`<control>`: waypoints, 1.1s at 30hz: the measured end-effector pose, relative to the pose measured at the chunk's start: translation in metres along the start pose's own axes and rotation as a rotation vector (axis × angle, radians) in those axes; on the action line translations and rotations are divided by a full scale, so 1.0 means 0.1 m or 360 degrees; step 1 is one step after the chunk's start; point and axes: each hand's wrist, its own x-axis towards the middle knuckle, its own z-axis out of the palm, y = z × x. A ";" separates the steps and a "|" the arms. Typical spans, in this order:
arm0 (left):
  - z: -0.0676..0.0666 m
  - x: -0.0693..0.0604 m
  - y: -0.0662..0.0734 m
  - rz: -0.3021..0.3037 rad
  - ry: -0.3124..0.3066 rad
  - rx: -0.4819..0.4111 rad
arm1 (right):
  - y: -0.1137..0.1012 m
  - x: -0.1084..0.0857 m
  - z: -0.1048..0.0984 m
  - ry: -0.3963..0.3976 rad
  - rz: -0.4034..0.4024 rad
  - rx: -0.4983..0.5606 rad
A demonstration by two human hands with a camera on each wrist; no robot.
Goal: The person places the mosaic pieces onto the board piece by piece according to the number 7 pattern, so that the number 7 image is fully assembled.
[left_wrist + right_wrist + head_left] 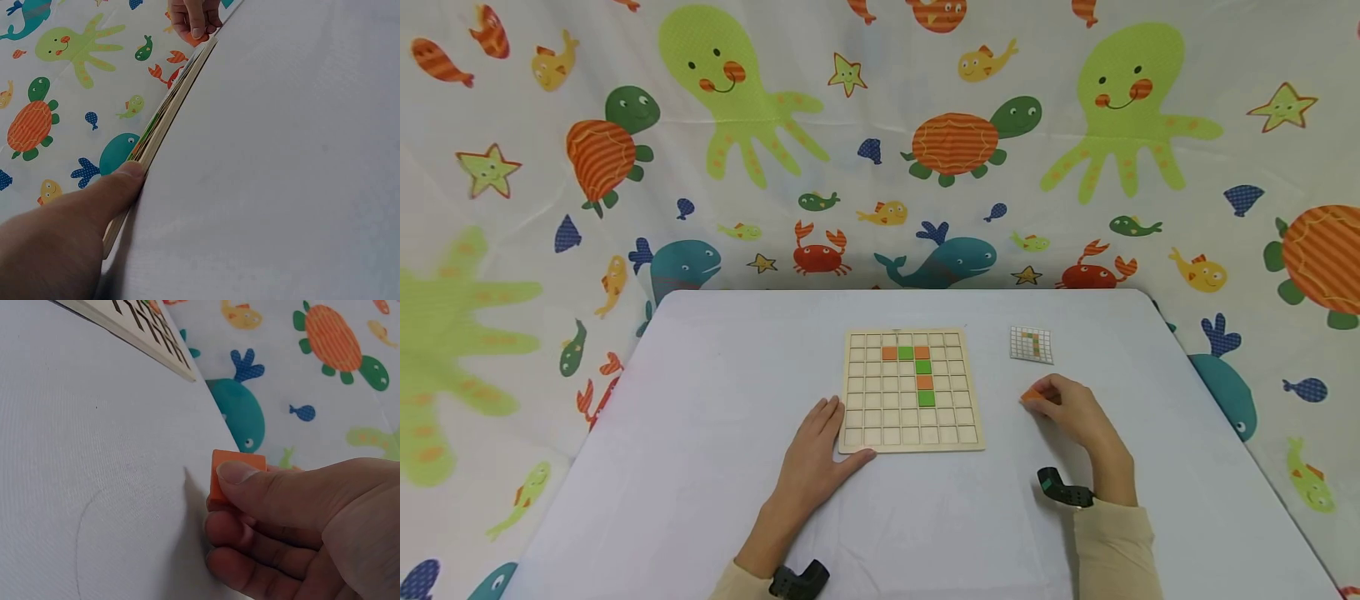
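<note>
A square wooden grid board (880,421) lies flat on the table, with several orange and green square tiles in its cells. They form a short row near the top and a column running down from its right end. My left hand (810,458) rests at the board's lower left corner, fingers along the left side and thumb (128,178) against the near edge. To the right of the board, my right hand (1075,412) pinches an orange square tile (254,460) between thumb and fingers, apart from the board. The tile's far face is hidden by the fingers.
A small card (1031,344) printed with a grid and a similar coloured pattern lies right of the board, beyond my right hand. The white table (715,375) ends at a cloth (865,108) with sea animals on it.
</note>
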 end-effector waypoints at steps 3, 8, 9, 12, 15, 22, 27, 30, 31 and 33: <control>0.00 0.00 0.00 0.0001 0.0002 0.0005 | -0.03 0.01 0.02 -0.0004 0.0004 0.0018; -0.01 0.00 0.00 -0.0006 -0.0003 0.0007 | -0.06 0.04 0.05 0.0010 -0.0038 0.0021; -0.01 0.00 0.01 -0.0010 -0.0005 0.0005 | -0.07 0.04 0.05 0.0015 -0.0052 0.0020; -0.01 0.00 0.01 -0.0019 -0.0012 0.0002 | -0.09 0.05 0.06 0.0033 -0.0079 0.0020; -0.01 0.00 0.02 -0.0020 -0.0013 0.0003 | -0.13 0.06 0.08 0.0041 -0.0086 0.0026; -0.02 0.00 0.02 -0.0010 -0.0007 0.0003 | -0.20 0.06 0.12 0.0052 -0.0116 0.0025; -0.01 0.00 0.01 -0.0015 -0.0005 0.0004 | -0.23 0.08 0.15 0.0060 -0.0145 0.0047; -0.01 0.00 0.01 -0.0017 -0.0006 -0.0002 | -0.24 0.09 0.17 0.0052 -0.0167 0.0061; -0.01 0.00 0.01 -0.0018 -0.0006 -0.0005 | -0.24 0.10 0.19 0.0049 -0.0169 0.0064; -0.01 0.00 0.01 -0.0017 -0.0007 -0.0008 | -0.25 0.10 0.21 0.0040 -0.0180 0.0071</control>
